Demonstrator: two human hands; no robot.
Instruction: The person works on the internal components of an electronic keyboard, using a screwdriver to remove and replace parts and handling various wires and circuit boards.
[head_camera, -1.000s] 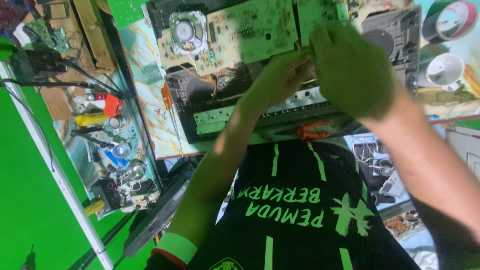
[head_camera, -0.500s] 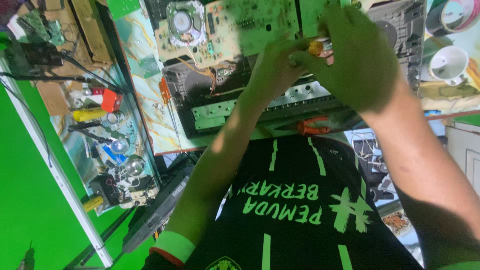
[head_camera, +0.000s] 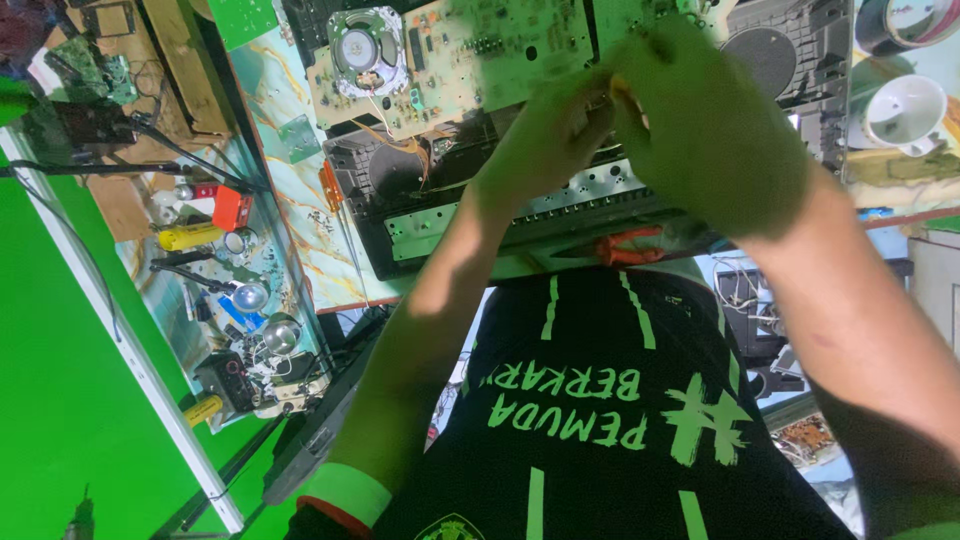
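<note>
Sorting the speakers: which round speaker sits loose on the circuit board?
The small silver-coned speaker, lying on the pale green circuit board. The larger dark speaker is mounted in the black casing at right.

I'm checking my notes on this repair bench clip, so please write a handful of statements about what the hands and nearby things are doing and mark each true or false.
1. The left hand and the right hand meet over the pale green circuit board. True.
2. A small round speaker with a metal frame sits on that board's left part. True.
3. The white mug lies left of the hands. False: it is to their right.
4. The orange-handled pliers are gripped in the right hand. False: they lie on the bench edge below the hands.
5. The yellow cylindrical battery lies on the cluttered shelf at left. True.
</note>
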